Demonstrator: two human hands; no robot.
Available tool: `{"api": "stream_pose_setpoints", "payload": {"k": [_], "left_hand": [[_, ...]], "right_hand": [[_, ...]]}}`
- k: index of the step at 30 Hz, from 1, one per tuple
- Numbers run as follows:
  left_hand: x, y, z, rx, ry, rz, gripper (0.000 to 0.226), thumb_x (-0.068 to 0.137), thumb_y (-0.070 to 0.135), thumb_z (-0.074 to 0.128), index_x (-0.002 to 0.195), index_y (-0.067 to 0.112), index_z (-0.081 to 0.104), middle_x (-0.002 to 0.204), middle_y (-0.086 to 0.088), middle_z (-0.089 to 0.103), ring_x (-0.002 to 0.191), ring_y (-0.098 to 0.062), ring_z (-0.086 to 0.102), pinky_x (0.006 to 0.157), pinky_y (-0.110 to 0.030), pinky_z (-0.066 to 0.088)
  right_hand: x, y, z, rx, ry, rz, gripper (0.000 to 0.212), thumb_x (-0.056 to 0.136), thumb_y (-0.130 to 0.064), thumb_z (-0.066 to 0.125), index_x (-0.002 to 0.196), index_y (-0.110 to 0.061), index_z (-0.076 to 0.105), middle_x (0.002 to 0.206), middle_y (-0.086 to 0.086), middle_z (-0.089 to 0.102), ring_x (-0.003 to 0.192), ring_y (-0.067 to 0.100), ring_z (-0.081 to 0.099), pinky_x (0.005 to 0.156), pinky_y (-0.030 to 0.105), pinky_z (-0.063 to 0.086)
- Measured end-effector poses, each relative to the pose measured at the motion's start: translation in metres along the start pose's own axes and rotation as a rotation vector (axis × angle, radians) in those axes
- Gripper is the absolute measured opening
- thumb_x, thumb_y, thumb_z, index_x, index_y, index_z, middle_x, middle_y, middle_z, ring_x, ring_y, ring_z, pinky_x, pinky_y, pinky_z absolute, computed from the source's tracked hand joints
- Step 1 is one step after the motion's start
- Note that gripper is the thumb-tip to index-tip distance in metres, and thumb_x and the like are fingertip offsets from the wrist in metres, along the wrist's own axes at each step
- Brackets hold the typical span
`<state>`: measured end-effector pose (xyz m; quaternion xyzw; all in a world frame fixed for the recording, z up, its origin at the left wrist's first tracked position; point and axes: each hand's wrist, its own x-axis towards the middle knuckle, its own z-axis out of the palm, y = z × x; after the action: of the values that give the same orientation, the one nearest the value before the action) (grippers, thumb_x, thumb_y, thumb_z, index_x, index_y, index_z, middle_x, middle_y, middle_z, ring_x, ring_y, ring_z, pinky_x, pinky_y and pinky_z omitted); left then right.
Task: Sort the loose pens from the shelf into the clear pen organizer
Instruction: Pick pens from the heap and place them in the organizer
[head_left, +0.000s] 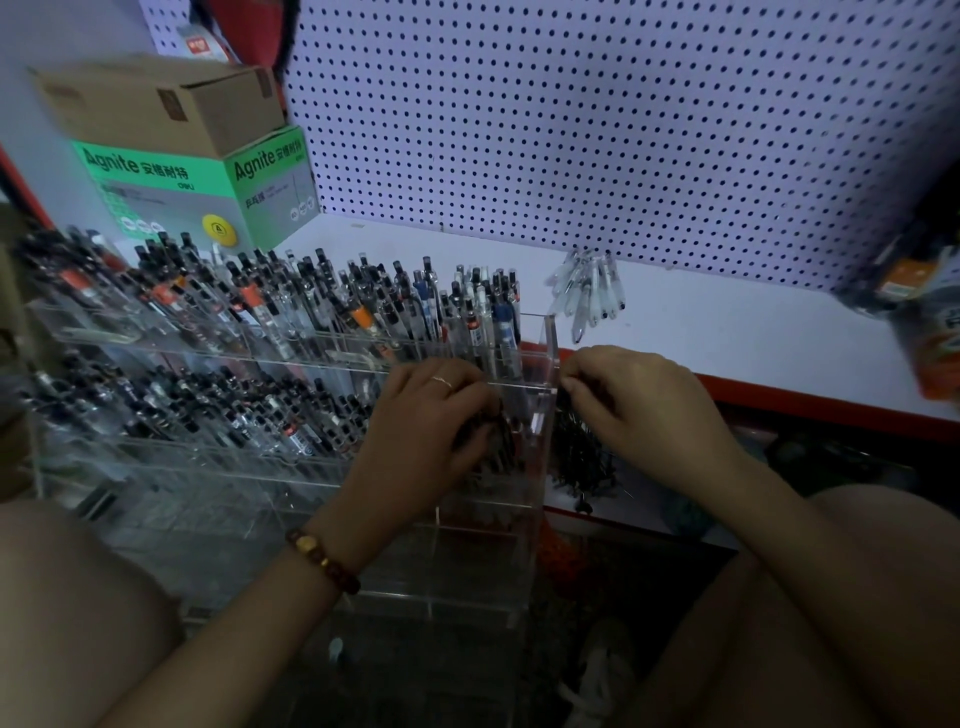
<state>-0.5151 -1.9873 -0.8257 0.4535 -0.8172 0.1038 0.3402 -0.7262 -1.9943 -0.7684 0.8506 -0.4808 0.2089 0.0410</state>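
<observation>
A clear tiered pen organizer (548, 332) stands on the left of the white shelf (727, 322), its rows packed with several black, blue and orange pens. My left hand (421, 421) reaches into the rightmost compartment of the middle tier, fingers curled round some dark pens (496, 441) there. My right hand (644, 405) sits just outside the organizer's right wall and grips a bundle of dark pens (579, 457) that hangs below it. A small pile of loose white and clear pens (587, 291) lies on the shelf behind my right hand.
A green Agnite box (208, 192) with a cardboard box (156, 98) on top stands at the back left. White pegboard (623, 130) backs the shelf. Orange and dark packages (930, 322) sit at the right edge. The shelf's red front lip (805, 402) runs past my right hand.
</observation>
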Motion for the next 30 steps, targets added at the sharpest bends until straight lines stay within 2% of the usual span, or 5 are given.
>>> {"api": "stream_pose_setpoints", "payload": {"k": [9, 16, 21, 27, 30], "left_hand": [[-0.007, 0.005, 0.010, 0.105, -0.139, 0.301, 0.032, 0.085, 0.037, 0.051, 0.107, 0.023, 0.069, 0.120, 0.003, 0.065, 0.118, -0.018, 0.053, 0.095, -0.037, 0.030], [-0.003, 0.016, 0.015, 0.035, -0.035, 0.070, 0.018, 0.087, 0.037, 0.058, 0.087, 0.022, 0.068, 0.094, 0.007, 0.068, 0.096, -0.016, 0.058, 0.091, -0.034, 0.030], [0.003, 0.001, 0.011, 0.108, 0.045, 0.098, 0.027, 0.082, 0.023, 0.059, 0.106, 0.018, 0.070, 0.104, -0.003, 0.067, 0.099, -0.023, 0.046, 0.077, -0.034, 0.030], [0.000, -0.006, 0.011, 0.275, -0.034, 0.285, 0.067, 0.071, 0.012, 0.077, 0.130, 0.027, 0.047, 0.138, -0.004, 0.039, 0.120, -0.026, 0.040, 0.094, -0.041, 0.029], [-0.001, -0.006, 0.010, 0.332, -0.080, 0.372, 0.047, 0.079, 0.017, 0.068, 0.125, 0.022, 0.060, 0.143, -0.001, 0.039, 0.124, -0.025, 0.039, 0.097, -0.042, 0.029]], "right_hand": [[0.001, -0.003, -0.002, -0.012, -0.023, 0.024, 0.014, 0.095, -0.025, 0.050, 0.090, -0.021, 0.062, 0.074, -0.012, 0.050, 0.062, 0.007, 0.042, 0.051, 0.015, 0.023], [0.000, -0.003, -0.002, -0.001, -0.037, 0.034, 0.013, 0.095, -0.025, 0.050, 0.087, -0.022, 0.060, 0.072, -0.012, 0.050, 0.057, -0.001, 0.038, 0.051, 0.016, 0.022], [0.000, -0.003, 0.000, -0.013, -0.040, 0.025, 0.013, 0.095, -0.023, 0.051, 0.088, -0.020, 0.062, 0.071, -0.010, 0.052, 0.060, 0.009, 0.045, 0.051, 0.016, 0.026], [-0.001, 0.000, 0.001, -0.015, -0.057, 0.014, 0.013, 0.095, -0.027, 0.050, 0.089, -0.022, 0.060, 0.070, -0.012, 0.052, 0.057, 0.004, 0.043, 0.050, 0.017, 0.026], [-0.002, 0.001, 0.004, -0.028, -0.089, 0.002, 0.013, 0.095, -0.030, 0.049, 0.088, -0.025, 0.058, 0.067, -0.015, 0.046, 0.054, -0.003, 0.037, 0.049, 0.018, 0.026]]}}
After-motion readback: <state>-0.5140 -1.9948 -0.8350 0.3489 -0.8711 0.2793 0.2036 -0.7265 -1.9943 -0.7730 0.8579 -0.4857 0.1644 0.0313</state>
